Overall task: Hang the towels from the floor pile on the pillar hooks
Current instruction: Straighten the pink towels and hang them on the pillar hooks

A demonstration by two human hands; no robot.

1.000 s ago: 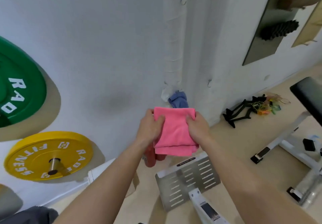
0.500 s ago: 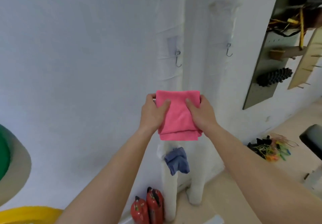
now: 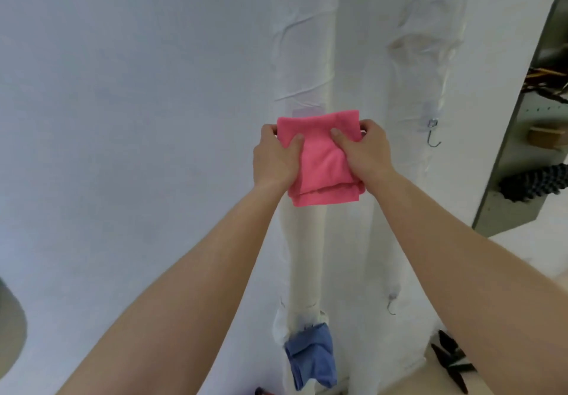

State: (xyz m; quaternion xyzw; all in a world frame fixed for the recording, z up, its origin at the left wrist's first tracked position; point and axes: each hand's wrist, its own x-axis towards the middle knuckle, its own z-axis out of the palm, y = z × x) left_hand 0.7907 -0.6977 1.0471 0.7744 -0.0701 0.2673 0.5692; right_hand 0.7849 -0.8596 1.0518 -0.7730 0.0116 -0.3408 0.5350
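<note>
Head view: at the centre of the frame the folded pink towel [image 3: 319, 161] is held up in front of the white pillar [image 3: 307, 256]. The left hand [image 3: 275, 161] grips its left edge and the right hand [image 3: 365, 154] its right edge, thumbs on the front. To the right a metal hook [image 3: 433, 136] hangs well apart from the towel, with plain wall around it. At bottom centre a blue towel [image 3: 313, 357] hangs on the pillar, well below the pink towel's lower edge.

Bright pink towel [image 3: 319, 161], plain, no pattern, blue towel [image 3: 310, 354] low on the white pillar [image 3: 304, 256], silver hook [image 3: 432, 136], black knobbly roller [image 3: 534, 181], grey pegboard [image 3: 519, 148]
</note>
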